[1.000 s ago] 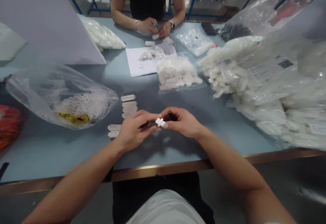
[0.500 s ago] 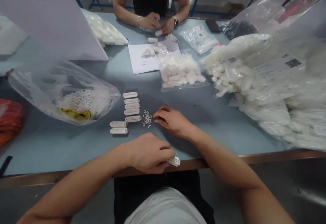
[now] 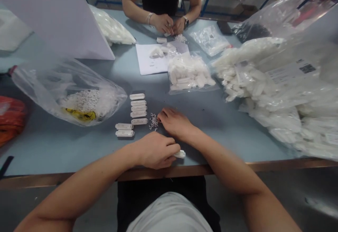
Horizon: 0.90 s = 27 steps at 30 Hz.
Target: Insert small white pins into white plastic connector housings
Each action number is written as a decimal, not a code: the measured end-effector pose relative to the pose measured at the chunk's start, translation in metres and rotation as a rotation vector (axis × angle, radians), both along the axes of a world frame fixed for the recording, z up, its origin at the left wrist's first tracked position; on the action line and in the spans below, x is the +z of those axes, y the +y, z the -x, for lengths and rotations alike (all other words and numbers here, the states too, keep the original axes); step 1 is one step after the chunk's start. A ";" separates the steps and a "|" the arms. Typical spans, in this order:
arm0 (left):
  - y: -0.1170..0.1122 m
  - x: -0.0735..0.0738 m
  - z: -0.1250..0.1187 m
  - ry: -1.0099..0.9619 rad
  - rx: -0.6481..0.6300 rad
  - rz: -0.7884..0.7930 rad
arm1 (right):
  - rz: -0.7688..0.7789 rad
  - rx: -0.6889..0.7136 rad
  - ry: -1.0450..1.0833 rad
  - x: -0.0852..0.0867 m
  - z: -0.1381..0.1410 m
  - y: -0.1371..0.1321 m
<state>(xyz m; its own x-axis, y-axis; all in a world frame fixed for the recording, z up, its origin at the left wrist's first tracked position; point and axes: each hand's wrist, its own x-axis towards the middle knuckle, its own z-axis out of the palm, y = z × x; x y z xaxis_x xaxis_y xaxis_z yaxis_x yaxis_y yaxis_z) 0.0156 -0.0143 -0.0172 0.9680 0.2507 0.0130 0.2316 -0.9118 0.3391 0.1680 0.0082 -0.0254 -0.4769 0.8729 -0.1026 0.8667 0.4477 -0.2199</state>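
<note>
My left hand point(image 3: 157, 151) is closed round a white plastic connector block point(image 3: 181, 154) with rows of holes. Only the block's right end shows past the fingers, just above the table's front edge. My right hand point(image 3: 173, 122) reaches the right side of a small pile of tiny white pins point(image 3: 153, 120). Its fingertips are drawn together there, and whether a pin is between them is hidden. Left of the pile lie several similar white blocks, with a column at the back point(image 3: 138, 108) and two more point(image 3: 124, 133) stacked nearer me.
A clear bag of small white pieces point(image 3: 87, 101) lies at the left. Bagged white parts point(image 3: 191, 71) and papers point(image 3: 150, 64) lie beyond my hands. Large filled bags point(image 3: 264, 84) crowd the right. Across the table, a co-worker's hands point(image 3: 169, 25) handle small white parts.
My left hand has lifted a little away from me with the connector block. My right fingers have moved in against the pin pile and drawn closer together. The view has shifted slightly.
</note>
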 end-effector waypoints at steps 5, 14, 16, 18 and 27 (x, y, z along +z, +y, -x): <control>0.004 -0.006 0.002 0.043 0.183 -0.054 | 0.023 -0.053 0.209 -0.006 -0.026 -0.001; 0.009 -0.019 0.003 0.014 0.491 -0.005 | 0.076 -0.212 0.673 0.008 -0.060 -0.007; 0.009 -0.019 0.003 0.003 0.519 -0.010 | 0.087 -0.200 0.683 0.012 -0.060 -0.009; 0.009 -0.019 0.003 -0.002 0.533 -0.029 | 0.102 -0.192 0.699 0.015 -0.060 -0.010; 0.011 -0.013 0.006 0.035 0.503 -0.044 | 0.197 -0.223 0.723 0.026 -0.061 -0.018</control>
<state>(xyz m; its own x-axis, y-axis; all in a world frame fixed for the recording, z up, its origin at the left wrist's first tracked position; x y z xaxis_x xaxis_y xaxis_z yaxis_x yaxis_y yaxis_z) 0.0100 -0.0036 -0.0304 0.7274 0.6862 0.0040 0.6564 -0.6975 0.2875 0.2286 -0.0098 0.0003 -0.3001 0.9539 0.0036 0.5432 0.1740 -0.8214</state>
